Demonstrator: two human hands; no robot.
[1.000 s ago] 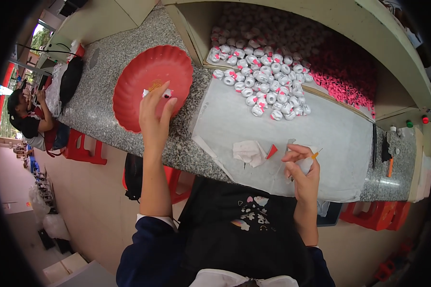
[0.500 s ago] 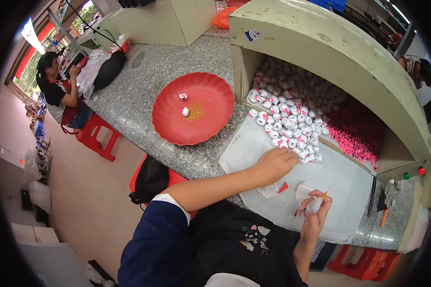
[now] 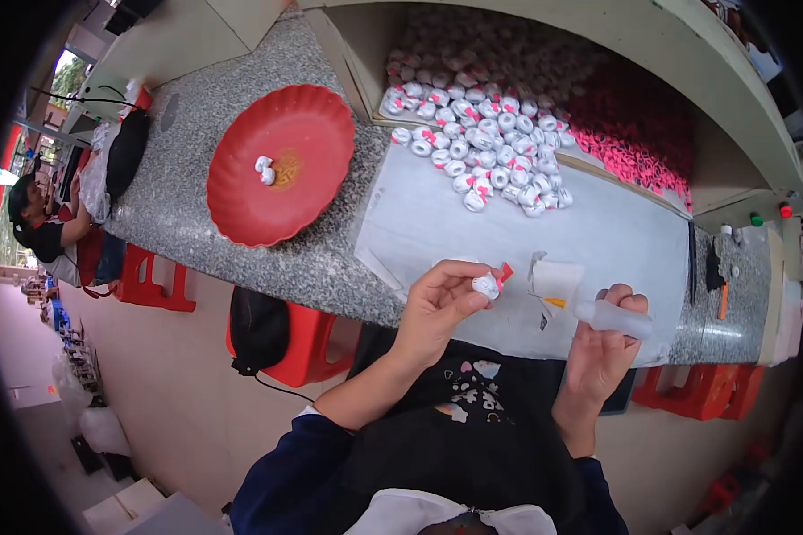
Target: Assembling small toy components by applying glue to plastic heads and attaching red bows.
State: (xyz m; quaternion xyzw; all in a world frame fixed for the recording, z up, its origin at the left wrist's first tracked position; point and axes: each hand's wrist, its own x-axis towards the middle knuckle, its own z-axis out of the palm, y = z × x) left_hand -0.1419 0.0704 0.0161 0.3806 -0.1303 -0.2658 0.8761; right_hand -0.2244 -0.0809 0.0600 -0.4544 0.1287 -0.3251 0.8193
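Observation:
My left hand (image 3: 426, 312) pinches a small white figure head (image 3: 486, 286) with a bit of pink on it, held over the pale sheet. To its right, my right hand (image 3: 600, 352) is wrapped round a translucent white squeeze bottle (image 3: 617, 319). The bottle lies tilted in the fingers, its thin yellow nozzle (image 3: 555, 302) pointing left toward the head. Beyond both hands, a pile of similar white heads (image 3: 495, 160), some with pink bows, spills onto the sheet (image 3: 419, 214). A small red piece (image 3: 507, 271) shows just behind the held head.
A red scalloped dish (image 3: 321, 116) with a few white heads (image 3: 265, 169) sits at left. A pale arched housing (image 3: 616, 27) covers the pile and many pink pieces (image 3: 633, 152). An orange-handled tool (image 3: 723, 301) lies at right. Another person (image 3: 49, 232) sits far left.
My left hand has come back from the pile toward me with a white head in it. The bottle in my right hand has turned, nozzle now leftward. The whole view has shifted.

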